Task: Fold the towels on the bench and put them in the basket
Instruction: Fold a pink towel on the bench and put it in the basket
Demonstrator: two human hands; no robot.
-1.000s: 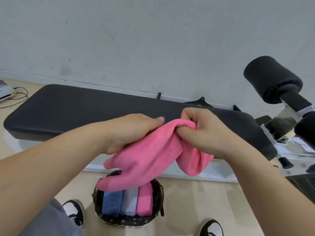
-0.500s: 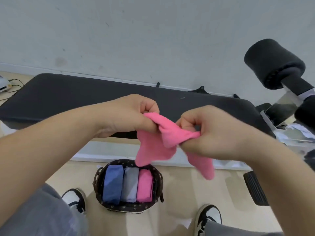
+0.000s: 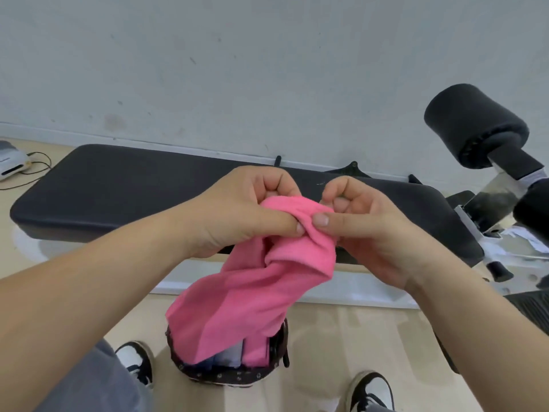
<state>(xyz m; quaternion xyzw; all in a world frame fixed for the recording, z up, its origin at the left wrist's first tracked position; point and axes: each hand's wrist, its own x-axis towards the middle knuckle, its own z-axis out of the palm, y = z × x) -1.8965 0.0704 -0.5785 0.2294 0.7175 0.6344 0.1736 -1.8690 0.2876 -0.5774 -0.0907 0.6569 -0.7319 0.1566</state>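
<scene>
A pink towel (image 3: 243,295) hangs bunched in the air between my hands, in front of the black bench (image 3: 118,191). My left hand (image 3: 246,209) pinches its top edge with thumb and curled fingers. My right hand (image 3: 365,224) pinches the same edge right beside it, thumb on the cloth. The towel's lower part droops over the dark woven basket (image 3: 225,376) on the floor and hides most of it. Folded towels, one of them pink (image 3: 257,352), show inside the basket. The bench top bears no towel.
A black foam roller pad (image 3: 475,126) on a metal arm rises at the bench's right end. My two shoes (image 3: 136,361) stand on the wooden floor either side of the basket. A white device with cables (image 3: 12,160) lies at the far left by the wall.
The towel, bunched small between my hands half a second ago, now hangs longer and covers the basket. My hands have come closer together at its top edge.
</scene>
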